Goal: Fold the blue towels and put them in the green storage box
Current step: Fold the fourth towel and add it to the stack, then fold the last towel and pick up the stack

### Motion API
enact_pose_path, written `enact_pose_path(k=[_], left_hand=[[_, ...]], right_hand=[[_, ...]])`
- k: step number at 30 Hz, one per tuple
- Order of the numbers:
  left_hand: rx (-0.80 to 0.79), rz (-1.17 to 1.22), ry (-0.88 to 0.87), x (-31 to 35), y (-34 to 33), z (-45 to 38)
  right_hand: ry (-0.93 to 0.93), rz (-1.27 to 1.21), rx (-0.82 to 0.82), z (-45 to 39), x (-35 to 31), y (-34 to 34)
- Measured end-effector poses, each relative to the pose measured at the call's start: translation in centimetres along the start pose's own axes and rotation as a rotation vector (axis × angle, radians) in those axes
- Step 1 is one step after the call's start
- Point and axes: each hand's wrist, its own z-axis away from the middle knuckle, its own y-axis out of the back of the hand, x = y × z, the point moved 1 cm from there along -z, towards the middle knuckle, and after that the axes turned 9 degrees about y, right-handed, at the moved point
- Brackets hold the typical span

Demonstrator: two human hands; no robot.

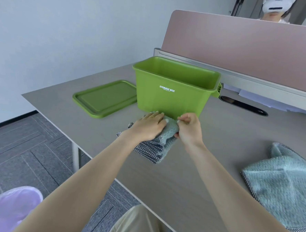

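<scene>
Lying flat near the desk's right edge, closest to the person, a second towel waits unfolded. Farther in, toward the middle of the desk, the folded towel sits just in front of the box, well apart from the other. It looks soft, light and limp, so the folds will likely spring open unless the bundle is squeezed from both sides and lifted whole. The left hand lies on top, fingers straight and pressing the cloth down. The right hand pinches the bundle's right end, fingers curled round the plush. Both forearms reach forward, wrists low. Beyond, the box stands open, its lid flat toward the desk's left edge.
</scene>
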Motion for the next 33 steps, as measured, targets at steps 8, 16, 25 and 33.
enact_pose_path(k=[8, 16, 25, 33], left_hand=[[-0.089, -0.372, -0.023, -0.2, -0.2, -0.1], [-0.166, -0.391, -0.013, -0.3, 0.1, -0.7], [-0.034, -0.252, 0.109, -0.3, -2.4, -1.0], [0.15, -0.19, 0.022, 5.1, -1.8, 0.5]], right_hand=[[-0.075, -0.168, -0.203, 4.1, -0.9, -0.3], [0.054, -0.17, -0.356, 7.5, -1.1, 1.0], [0.408, 0.747, -0.493, 7.0, 3.1, 2.3], [0.403, 0.74, -0.251, 6.9, 2.6, 10.6]])
